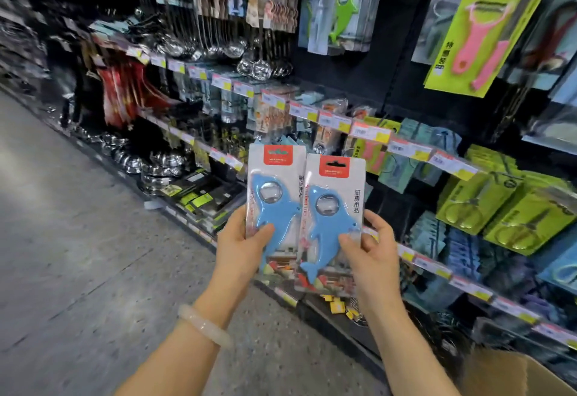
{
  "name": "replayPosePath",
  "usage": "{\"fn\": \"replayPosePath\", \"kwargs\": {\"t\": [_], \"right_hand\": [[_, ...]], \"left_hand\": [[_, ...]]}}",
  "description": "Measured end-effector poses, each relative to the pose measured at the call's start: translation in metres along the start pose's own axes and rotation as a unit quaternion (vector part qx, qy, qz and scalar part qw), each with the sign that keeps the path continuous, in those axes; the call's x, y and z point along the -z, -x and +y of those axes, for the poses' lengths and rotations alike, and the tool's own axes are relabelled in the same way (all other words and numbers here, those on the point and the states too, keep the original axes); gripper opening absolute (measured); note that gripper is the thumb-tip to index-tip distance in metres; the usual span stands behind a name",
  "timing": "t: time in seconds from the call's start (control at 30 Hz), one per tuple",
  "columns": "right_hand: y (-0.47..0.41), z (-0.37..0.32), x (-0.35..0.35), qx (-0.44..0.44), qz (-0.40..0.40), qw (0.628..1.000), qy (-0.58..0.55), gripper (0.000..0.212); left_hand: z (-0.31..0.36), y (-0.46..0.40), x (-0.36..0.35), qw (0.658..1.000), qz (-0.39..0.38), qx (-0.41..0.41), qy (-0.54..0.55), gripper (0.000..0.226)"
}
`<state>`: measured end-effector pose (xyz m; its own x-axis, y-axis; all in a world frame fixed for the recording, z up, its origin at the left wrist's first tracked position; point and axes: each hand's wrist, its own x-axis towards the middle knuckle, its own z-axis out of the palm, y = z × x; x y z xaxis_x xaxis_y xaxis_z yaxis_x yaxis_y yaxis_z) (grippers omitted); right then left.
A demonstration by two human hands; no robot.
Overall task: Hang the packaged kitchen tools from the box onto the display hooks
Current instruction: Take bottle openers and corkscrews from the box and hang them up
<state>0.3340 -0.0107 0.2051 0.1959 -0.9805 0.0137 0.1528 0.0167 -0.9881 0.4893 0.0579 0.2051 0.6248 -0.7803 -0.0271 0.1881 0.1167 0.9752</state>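
Each hand, left (242, 247) and right (370, 250), grips an upright dolphin pack (331, 223), header up.

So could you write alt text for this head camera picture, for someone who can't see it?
A person's left hand and right hand each hold up a packaged blue dolphin-shaped tool, the left package beside the right package, before a shop wall of hanging kitchenware. A green dolphin tool hangs above, and a cardboard box shows at the lower right.

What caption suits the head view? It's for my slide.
Left hand and right hand each hold a blue dolphin opener pack before display hooks.
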Motion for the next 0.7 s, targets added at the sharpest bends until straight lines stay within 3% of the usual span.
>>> {"fn": "replayPosePath", "kwargs": {"t": [0.43, 0.7], "right_hand": [[-0.155, -0.023, -0.105, 0.071, -0.007, 0.996, -0.049, 0.048], [-0.241, -0.043, -0.133, 0.115, 0.011, 0.991, -0.063, 0.048]], "left_hand": [[0.056, -0.178, 0.007, 0.996, -0.03, -0.075, -0.027, 0.031], [0.082, -0.271, -0.02, 0.992, -0.052, -0.113, -0.029, 0.036]]}}
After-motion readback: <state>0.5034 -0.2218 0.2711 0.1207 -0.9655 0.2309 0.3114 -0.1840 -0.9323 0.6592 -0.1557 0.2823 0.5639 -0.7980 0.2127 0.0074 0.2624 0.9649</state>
